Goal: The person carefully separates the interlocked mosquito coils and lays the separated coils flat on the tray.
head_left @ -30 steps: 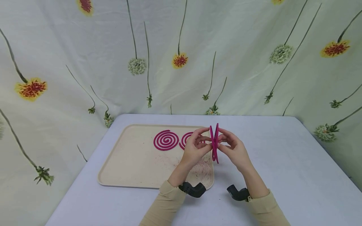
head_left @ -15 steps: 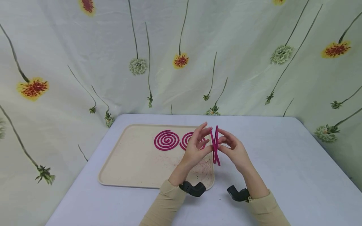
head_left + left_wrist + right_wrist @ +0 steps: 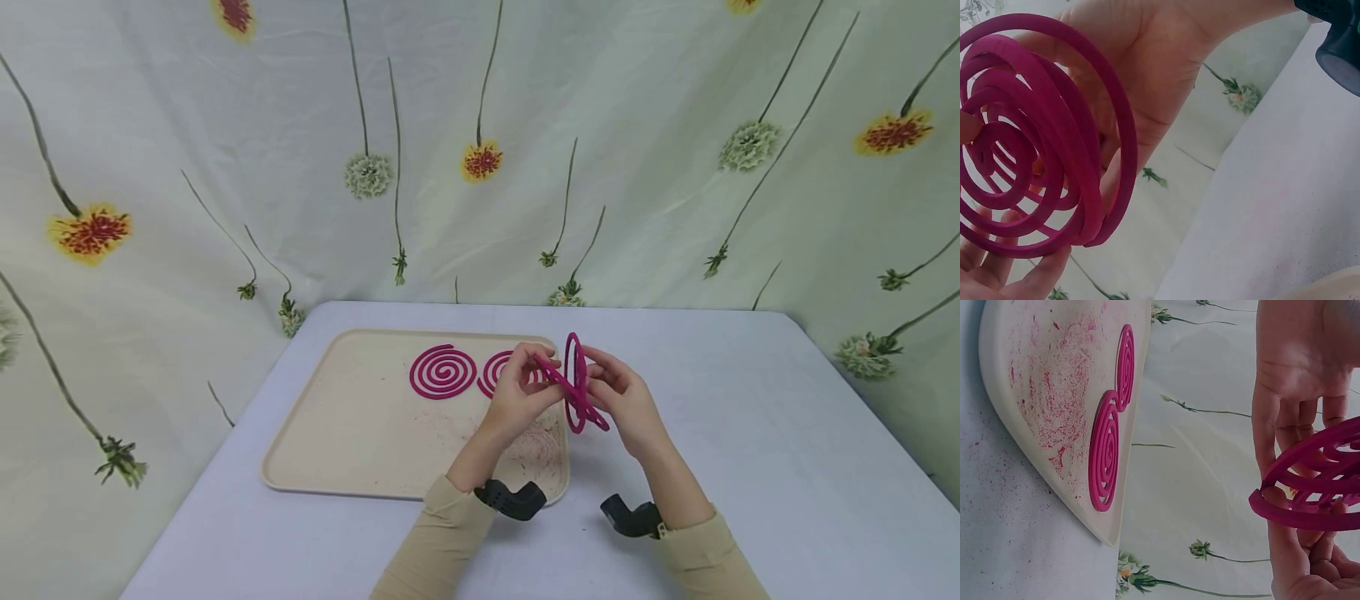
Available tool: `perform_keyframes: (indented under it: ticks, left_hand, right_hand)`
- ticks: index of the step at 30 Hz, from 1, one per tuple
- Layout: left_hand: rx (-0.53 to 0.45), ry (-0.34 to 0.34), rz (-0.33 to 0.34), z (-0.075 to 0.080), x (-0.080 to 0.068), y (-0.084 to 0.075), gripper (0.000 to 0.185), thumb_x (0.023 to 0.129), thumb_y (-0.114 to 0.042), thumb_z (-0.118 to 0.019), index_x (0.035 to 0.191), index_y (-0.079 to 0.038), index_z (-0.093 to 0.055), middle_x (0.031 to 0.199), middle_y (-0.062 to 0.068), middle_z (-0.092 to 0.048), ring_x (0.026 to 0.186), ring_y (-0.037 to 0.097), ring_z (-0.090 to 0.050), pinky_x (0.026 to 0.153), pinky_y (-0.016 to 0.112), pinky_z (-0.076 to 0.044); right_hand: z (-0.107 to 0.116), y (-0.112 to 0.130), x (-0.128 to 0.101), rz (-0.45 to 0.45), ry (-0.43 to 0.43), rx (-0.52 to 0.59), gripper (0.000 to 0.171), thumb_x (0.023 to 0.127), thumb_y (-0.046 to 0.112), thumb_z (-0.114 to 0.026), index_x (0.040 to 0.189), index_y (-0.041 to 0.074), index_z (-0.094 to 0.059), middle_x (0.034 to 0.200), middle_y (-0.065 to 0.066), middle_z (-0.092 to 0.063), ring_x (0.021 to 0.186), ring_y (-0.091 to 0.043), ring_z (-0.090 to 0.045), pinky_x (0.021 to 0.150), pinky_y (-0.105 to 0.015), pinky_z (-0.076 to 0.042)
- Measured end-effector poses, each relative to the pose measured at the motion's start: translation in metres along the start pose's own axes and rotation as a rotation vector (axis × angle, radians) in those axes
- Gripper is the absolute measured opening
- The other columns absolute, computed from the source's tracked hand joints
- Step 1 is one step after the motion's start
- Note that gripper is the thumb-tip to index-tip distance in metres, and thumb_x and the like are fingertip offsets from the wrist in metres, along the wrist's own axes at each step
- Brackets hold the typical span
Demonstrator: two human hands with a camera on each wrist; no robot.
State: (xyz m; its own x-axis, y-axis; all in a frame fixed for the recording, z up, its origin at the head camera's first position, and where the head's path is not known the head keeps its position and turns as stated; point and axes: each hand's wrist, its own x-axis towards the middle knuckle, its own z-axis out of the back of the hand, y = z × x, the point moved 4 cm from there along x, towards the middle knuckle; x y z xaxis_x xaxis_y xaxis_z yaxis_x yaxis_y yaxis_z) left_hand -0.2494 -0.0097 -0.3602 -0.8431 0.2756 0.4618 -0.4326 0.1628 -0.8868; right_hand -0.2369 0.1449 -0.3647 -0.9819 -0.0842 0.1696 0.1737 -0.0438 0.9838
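Note:
Two magenta mosquito coils (image 3: 576, 398) are held up over the tray's right edge, nested and crossing each other at an angle. My left hand (image 3: 513, 400) pinches the slanted coil on its left side. My right hand (image 3: 630, 408) holds the more upright coil between thumb and fingers. In the left wrist view the crossed coils (image 3: 1090, 194) show their rings passing through each other, with the right palm behind. The right wrist view shows the coils (image 3: 1300, 519) nearly edge-on, one hand above and one below.
A beige tray (image 3: 337, 433) lies on the white table (image 3: 750, 417). Two more flat mosquito coils rest on it side by side: a left coil (image 3: 444, 372) and a right coil (image 3: 486, 375), the latter partly behind my left hand. Reddish crumbs (image 3: 536, 450) are scattered on the tray's right part.
The left coil has turned from nearly upright to a diagonal slant across the other. My left fingers spread out, then curled back onto it. The right hand has barely moved.

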Motion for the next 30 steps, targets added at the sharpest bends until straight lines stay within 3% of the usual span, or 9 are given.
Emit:
perform_keyframes:
  ticks: [7, 10, 13, 17, 22, 30]
  left_hand:
    - [-0.049, 0.007, 0.06, -0.0004, -0.0005, 0.0011, 0.053, 0.082, 0.007, -0.064, 0.126, 0.001, -0.034, 0.131, 0.02, -0.039, 0.124, 0.034, -0.043, 0.095, 0.036, -0.046]
    - [-0.054, -0.023, 0.099, -0.0003, -0.0004, 0.0013, 0.048, 0.083, 0.006, -0.064, 0.12, 0.001, -0.034, 0.133, 0.016, -0.039, 0.126, 0.031, -0.042, 0.095, 0.036, -0.046]
    - [0.021, -0.035, 0.119, 0.0005, -0.0006, 0.0007, 0.035, 0.083, 0.001, -0.066, 0.111, 0.003, -0.045, 0.125, 0.015, -0.045, 0.119, 0.031, -0.046, 0.093, 0.035, -0.048]
    - [0.125, -0.007, 0.131, 0.0016, -0.0017, -0.0003, 0.029, 0.085, -0.007, -0.068, 0.111, -0.001, -0.059, 0.111, 0.012, -0.056, 0.106, 0.029, -0.052, 0.089, 0.031, -0.05]
    - [0.13, 0.057, 0.113, 0.0017, -0.0015, -0.0025, 0.029, 0.087, -0.008, -0.066, 0.115, -0.002, -0.059, 0.106, 0.013, -0.063, 0.099, 0.022, -0.059, 0.088, 0.03, -0.05]
    - [0.15, 0.056, 0.105, 0.0044, -0.0018, -0.0055, 0.029, 0.086, -0.008, -0.067, 0.114, -0.002, -0.063, 0.102, 0.014, -0.067, 0.096, 0.021, -0.062, 0.087, 0.033, -0.05]
  right_hand:
    - [-0.0029, 0.0013, -0.0014, -0.011, 0.049, -0.033, 0.045, 0.092, 0.004, -0.053, 0.135, -0.004, -0.043, 0.115, -0.025, -0.052, 0.094, -0.011, -0.058, 0.084, -0.025, -0.051]
    - [-0.0042, 0.0015, -0.0013, -0.001, 0.065, -0.021, 0.045, 0.092, 0.004, -0.052, 0.135, -0.006, -0.042, 0.115, -0.026, -0.052, 0.094, -0.011, -0.058, 0.084, -0.025, -0.051]
    - [-0.0045, 0.0015, -0.0011, 0.006, 0.062, -0.013, 0.044, 0.093, 0.004, -0.051, 0.135, -0.007, -0.042, 0.114, -0.025, -0.053, 0.093, -0.009, -0.059, 0.084, -0.025, -0.051]
    - [-0.0043, 0.0008, -0.0005, 0.004, 0.057, -0.002, 0.042, 0.094, 0.003, -0.05, 0.135, -0.007, -0.042, 0.114, -0.025, -0.053, 0.093, -0.008, -0.06, 0.083, -0.024, -0.051]
    - [-0.0045, 0.0008, -0.0006, 0.005, 0.063, 0.007, 0.042, 0.095, 0.003, -0.049, 0.135, -0.008, -0.042, 0.114, -0.024, -0.053, 0.093, -0.008, -0.059, 0.084, -0.024, -0.051]
    - [-0.0049, 0.0002, -0.0006, 0.027, 0.091, -0.013, 0.043, 0.094, 0.001, -0.047, 0.135, -0.009, -0.042, 0.118, -0.027, -0.053, 0.095, -0.007, -0.059, 0.086, -0.026, -0.051]
